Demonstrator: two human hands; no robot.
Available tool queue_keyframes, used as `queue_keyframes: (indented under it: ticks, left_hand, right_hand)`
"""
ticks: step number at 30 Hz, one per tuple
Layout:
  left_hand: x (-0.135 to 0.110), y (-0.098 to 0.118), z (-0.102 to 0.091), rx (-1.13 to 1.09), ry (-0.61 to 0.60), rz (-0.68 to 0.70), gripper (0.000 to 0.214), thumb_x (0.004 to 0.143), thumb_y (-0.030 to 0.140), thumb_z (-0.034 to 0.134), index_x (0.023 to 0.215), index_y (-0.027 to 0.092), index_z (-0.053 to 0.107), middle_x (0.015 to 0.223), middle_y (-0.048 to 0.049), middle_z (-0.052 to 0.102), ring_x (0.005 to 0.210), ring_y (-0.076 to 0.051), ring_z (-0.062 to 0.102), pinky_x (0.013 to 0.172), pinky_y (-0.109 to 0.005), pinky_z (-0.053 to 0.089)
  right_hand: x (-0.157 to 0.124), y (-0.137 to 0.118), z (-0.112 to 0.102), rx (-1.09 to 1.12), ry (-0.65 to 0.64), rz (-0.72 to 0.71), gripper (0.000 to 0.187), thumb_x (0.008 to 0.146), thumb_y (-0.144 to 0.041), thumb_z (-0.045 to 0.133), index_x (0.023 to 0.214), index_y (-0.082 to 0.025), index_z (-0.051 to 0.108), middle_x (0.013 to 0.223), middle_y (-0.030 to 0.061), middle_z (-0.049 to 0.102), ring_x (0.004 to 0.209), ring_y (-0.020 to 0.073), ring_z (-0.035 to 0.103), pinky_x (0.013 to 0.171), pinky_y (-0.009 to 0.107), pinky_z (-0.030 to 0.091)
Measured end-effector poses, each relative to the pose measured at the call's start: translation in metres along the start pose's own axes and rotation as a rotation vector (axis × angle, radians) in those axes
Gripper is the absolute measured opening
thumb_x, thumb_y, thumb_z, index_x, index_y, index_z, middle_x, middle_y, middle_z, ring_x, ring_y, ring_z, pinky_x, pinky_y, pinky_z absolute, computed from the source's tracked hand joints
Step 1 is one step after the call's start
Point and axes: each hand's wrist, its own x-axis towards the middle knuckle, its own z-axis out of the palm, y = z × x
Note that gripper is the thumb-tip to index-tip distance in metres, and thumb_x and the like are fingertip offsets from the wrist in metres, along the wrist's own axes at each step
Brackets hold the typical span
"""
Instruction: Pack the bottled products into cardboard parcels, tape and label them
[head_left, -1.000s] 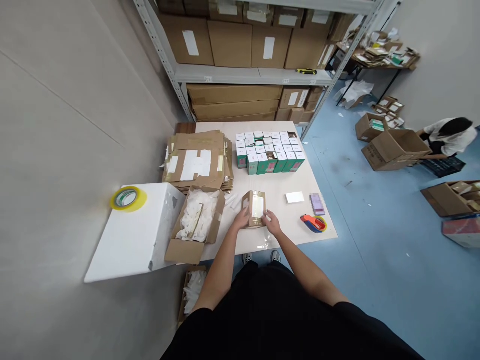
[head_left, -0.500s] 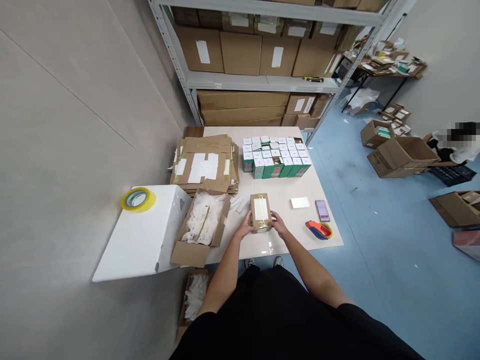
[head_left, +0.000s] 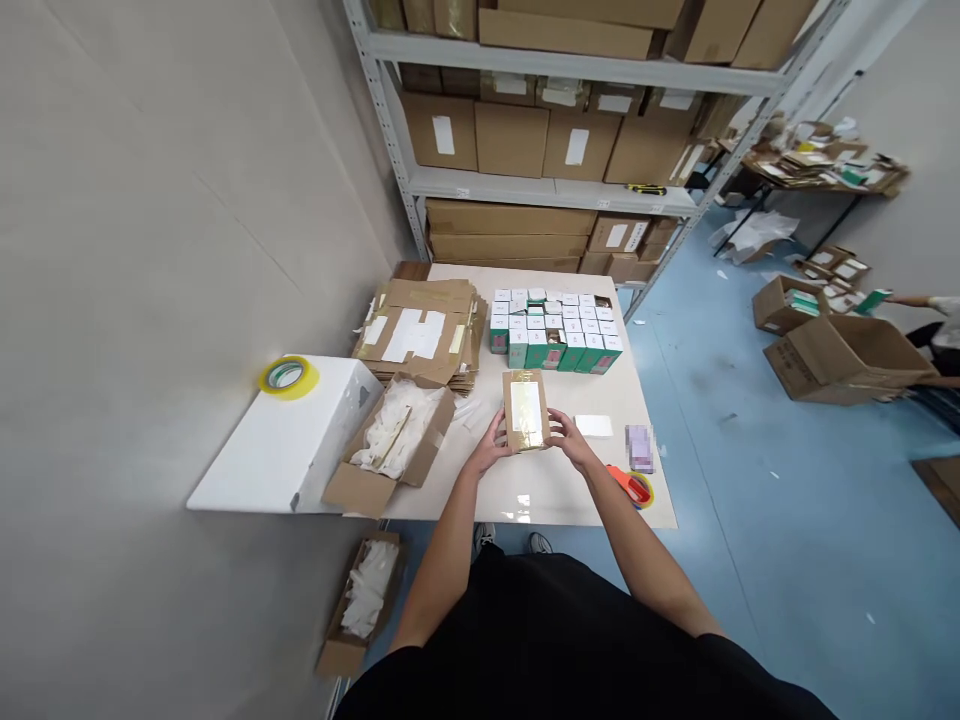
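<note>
Pressing a taped cardboard box (head_left: 526,411) between our spread left hand (head_left: 489,447) and right hand (head_left: 568,439), seemingly to steady it, green boxes (head_left: 555,330) at twelve o'clock

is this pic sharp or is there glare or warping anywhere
In the head view, the wide lens warps the scene, so the steel shelf upright leans inward toward the floor. The same view shows glare on the table top and on the tape of the cardboard parcel. The purple stack is pixelated, but most other things look fairly sharp under even light.
</note>
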Motion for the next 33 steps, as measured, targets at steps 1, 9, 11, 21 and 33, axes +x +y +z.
queue_keyframes:
  ticks: [1, 9, 11, 21, 33]
  left_hand:
    - [-0.004, 0.003, 0.005, 0.012, 0.024, 0.012, 0.121, 0.069, 0.033, 0.087, 0.170, 0.041, 0.020, 0.178, -0.0055, 0.017, 0.146, -0.036, 0.046, 0.115, -0.052, 0.048]
    - [-0.059, 0.020, 0.040, 0.044, 0.268, 0.042, 0.117, 0.072, 0.042, 0.087, 0.169, 0.040, 0.022, 0.178, -0.0049, 0.019, 0.145, -0.035, 0.046, 0.112, -0.045, 0.050]
    - [-0.081, 0.020, 0.046, 0.019, 0.344, 0.045, 0.117, 0.071, 0.042, 0.087, 0.169, 0.041, 0.023, 0.177, -0.0048, 0.019, 0.145, -0.035, 0.045, 0.111, -0.045, 0.051]
    - [-0.226, -0.009, 0.051, -0.181, 0.794, 0.183, 0.120, 0.064, 0.031, 0.093, 0.167, 0.043, 0.031, 0.176, -0.0070, 0.020, 0.145, -0.038, 0.042, 0.110, -0.049, 0.049]
    - [-0.502, -0.083, 0.123, -0.292, 1.436, 0.254, 0.102, 0.074, 0.029, 0.083, 0.165, 0.040, 0.038, 0.172, -0.0024, 0.035, 0.136, -0.031, 0.054, 0.116, -0.045, 0.045]
  right_hand:
    - [0.001, -0.005, -0.006, 0.002, -0.040, 0.000, 0.079, 0.061, -0.021, 0.075, 0.138, -0.035, 0.065, 0.136, 0.0059, 0.061, 0.110, 0.0265, 0.063, 0.089, 0.046, 0.062]
    - [0.008, -0.027, -0.023, 0.008, -0.396, -0.022, 0.080, 0.065, -0.021, 0.082, 0.141, -0.037, 0.063, 0.141, 0.0057, 0.058, 0.116, 0.0261, 0.062, 0.098, 0.046, 0.058]
    - [0.008, -0.030, -0.013, -0.004, -0.484, -0.018, 0.080, 0.065, -0.022, 0.083, 0.141, -0.037, 0.063, 0.140, 0.0058, 0.059, 0.116, 0.0263, 0.061, 0.100, 0.047, 0.058]
    - [-0.027, -0.039, 0.107, -0.055, -0.937, 0.015, 0.080, 0.063, -0.021, 0.085, 0.139, -0.039, 0.065, 0.140, 0.0041, 0.059, 0.118, 0.0266, 0.060, 0.102, 0.048, 0.056]
    - [-0.237, 0.022, 0.303, -0.256, -1.462, 0.068, 0.079, 0.063, -0.022, 0.081, 0.139, -0.035, 0.066, 0.140, 0.0047, 0.062, 0.112, 0.0243, 0.062, 0.096, 0.041, 0.056]
